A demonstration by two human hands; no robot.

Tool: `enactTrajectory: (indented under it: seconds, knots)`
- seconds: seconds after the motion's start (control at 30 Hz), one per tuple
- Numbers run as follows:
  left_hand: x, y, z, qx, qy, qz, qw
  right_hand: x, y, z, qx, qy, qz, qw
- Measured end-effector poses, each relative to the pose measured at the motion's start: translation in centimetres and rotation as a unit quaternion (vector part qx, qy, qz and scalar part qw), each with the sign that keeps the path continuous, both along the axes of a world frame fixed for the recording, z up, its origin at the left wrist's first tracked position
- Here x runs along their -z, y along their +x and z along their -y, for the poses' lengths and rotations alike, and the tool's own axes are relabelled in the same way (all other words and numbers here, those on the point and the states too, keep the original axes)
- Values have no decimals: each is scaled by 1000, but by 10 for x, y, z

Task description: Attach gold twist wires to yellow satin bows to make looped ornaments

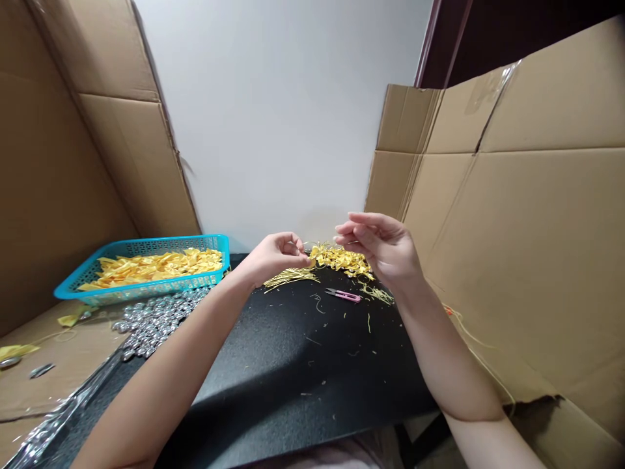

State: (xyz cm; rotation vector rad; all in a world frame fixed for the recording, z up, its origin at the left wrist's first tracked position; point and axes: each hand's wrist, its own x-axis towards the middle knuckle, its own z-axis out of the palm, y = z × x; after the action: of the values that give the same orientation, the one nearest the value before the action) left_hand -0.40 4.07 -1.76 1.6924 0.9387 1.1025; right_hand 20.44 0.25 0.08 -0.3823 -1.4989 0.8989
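The left hand [276, 255] pinches a thin gold thread [308, 246] near the far edge of the black counter [293, 365]; the right hand [378, 246] hovers just beside it, fingers loosely curled, grasping nothing I can make out. The thread could slip free or tangle with the yellow pile [342, 259] below. The pink snips [344, 296] lie near the right wrist and could be knocked.

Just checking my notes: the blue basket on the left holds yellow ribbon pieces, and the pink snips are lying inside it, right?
Not quite. The head view shows the pink snips lying on the black table, near the right hand, not inside the blue basket of yellow ribbon pieces.
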Motion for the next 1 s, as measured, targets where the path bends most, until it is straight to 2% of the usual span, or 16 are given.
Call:
enactTrajectory:
  seconds: [0.27, 0.4, 0.5, 0.67, 1.0]
  knots:
    - [6, 0, -7, -2, 12, 14, 1000, -10, 16, 16, 81, 110, -6, 991]
    - [8, 1, -10, 17, -17, 23, 999, -14, 21, 26, 142, 147, -21, 979]
    - [8, 2, -9, 27, -48, 38, 998, -16, 23, 28, 162, 164, -27, 973]
    - [8, 3, -10, 18, -18, 39, 999, -18, 24, 23, 160, 151, -7, 976]
    - [1, 10, 5, 15, 9, 93, 995, -7, 10, 1, 89, 74, 26, 993]
